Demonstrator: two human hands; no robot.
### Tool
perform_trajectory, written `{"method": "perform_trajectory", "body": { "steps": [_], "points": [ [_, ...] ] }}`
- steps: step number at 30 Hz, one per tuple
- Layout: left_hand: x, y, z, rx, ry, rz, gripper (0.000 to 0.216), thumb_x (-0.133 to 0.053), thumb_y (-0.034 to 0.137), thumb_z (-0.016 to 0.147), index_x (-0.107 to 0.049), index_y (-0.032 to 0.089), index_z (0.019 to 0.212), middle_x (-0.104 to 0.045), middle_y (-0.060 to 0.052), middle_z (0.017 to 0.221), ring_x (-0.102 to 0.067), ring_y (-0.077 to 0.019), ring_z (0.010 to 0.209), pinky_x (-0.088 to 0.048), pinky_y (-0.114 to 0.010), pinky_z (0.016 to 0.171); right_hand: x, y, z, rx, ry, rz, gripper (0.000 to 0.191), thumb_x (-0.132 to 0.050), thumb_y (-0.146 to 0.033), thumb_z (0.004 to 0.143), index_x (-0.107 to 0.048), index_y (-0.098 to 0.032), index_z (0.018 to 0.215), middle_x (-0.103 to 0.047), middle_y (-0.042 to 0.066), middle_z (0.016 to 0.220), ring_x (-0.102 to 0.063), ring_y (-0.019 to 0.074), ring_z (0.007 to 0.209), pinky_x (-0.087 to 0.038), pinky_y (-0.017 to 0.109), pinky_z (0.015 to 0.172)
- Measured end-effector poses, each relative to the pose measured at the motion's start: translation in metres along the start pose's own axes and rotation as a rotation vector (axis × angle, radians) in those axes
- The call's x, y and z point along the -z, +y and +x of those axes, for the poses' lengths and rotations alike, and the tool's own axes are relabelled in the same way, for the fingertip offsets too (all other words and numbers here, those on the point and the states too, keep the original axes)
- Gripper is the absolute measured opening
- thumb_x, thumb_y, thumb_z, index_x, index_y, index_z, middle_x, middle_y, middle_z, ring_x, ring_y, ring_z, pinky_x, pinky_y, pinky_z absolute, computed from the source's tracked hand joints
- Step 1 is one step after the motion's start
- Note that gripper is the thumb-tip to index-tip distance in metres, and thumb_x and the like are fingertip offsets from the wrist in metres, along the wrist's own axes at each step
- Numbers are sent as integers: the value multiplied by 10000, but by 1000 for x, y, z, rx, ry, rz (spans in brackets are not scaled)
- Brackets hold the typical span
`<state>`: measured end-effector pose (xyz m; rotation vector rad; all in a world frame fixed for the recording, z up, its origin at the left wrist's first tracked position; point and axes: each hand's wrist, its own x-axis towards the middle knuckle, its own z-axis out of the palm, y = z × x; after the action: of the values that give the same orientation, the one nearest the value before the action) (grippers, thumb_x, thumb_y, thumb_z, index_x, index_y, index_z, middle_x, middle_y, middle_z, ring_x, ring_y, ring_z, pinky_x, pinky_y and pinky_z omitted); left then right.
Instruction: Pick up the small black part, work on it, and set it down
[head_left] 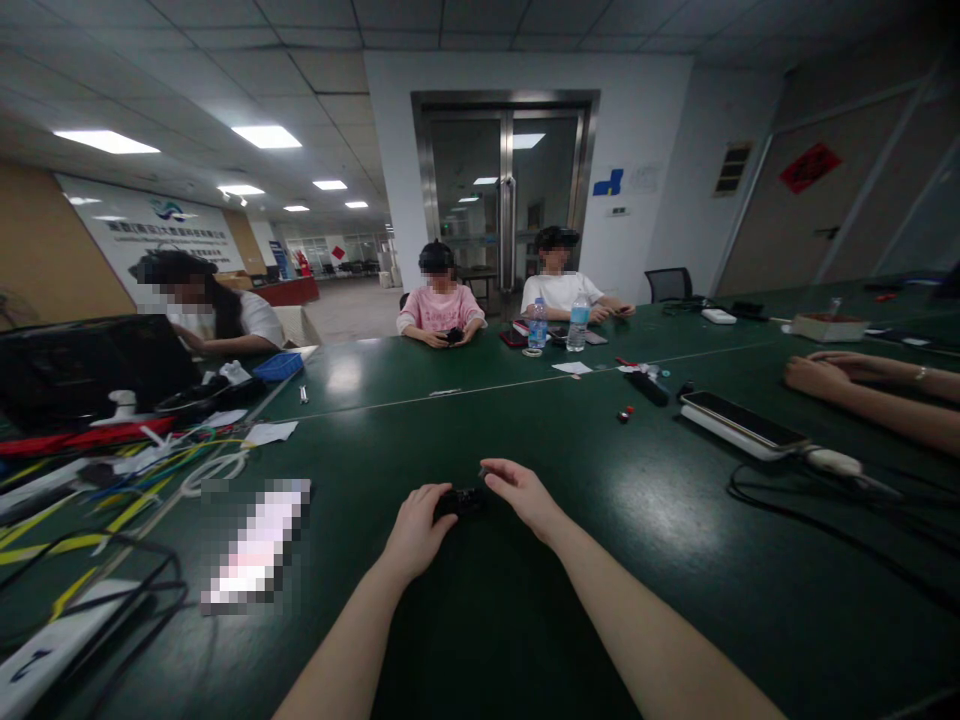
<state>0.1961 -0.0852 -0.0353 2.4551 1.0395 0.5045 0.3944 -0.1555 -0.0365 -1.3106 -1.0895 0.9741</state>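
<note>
Low over the green table, my left hand (420, 527) is closed around one end of a small black object (463, 501). Its kind is too dark to make out. Just to the right, my right hand (523, 492) pinches a small dark piece (484, 474) between thumb and fingertips. A narrow gap separates that piece from the black object. Both forearms reach in from the bottom edge, and the palms face each other.
A blurred-out phone (259, 548) lies left of my hands, beside tangled cables (127, 490). To the right are a phone on a white power bank (742, 422) and another person's hands (825, 372). Bottles (578, 325) stand farther back, near seated people.
</note>
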Motion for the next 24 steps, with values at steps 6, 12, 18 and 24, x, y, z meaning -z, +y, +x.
{"method": "perform_trajectory", "body": {
  "steps": [6,12,18,24],
  "points": [
    [0,-2,-1,3,-19,7,441,-472,333,806,-429,254,1237,-482,-32,1258,-429,-202,1160,-326,-358,972,1,1,1,20,3,24,370,-563,-338,751,-553,-244,1110,-598,30,1117,-529,192,1067,-388,366,934],
    [0,-1,-1,11,-12,-11,438,-490,325,796,-444,249,1226,-489,-38,1252,-430,-210,1159,-328,-361,969,2,6,3,23,15,33,373,-552,-347,758,-547,-240,1115,-595,32,1125,-529,187,1069,-389,360,929],
    [2,1,-2,26,-17,-29,434,-491,326,792,-454,254,1218,-490,-33,1252,-430,-212,1157,-328,-371,973,3,11,5,27,31,64,363,-557,-342,753,-553,-253,1104,-594,28,1123,-534,189,1064,-388,374,927],
    [1,2,0,-1,-1,-12,423,-498,307,781,-475,241,1199,-514,-41,1222,-449,-211,1134,-331,-363,968,2,5,3,16,44,119,357,-575,-345,738,-569,-246,1082,-605,34,1107,-537,192,1064,-376,378,947]
  ]
}}
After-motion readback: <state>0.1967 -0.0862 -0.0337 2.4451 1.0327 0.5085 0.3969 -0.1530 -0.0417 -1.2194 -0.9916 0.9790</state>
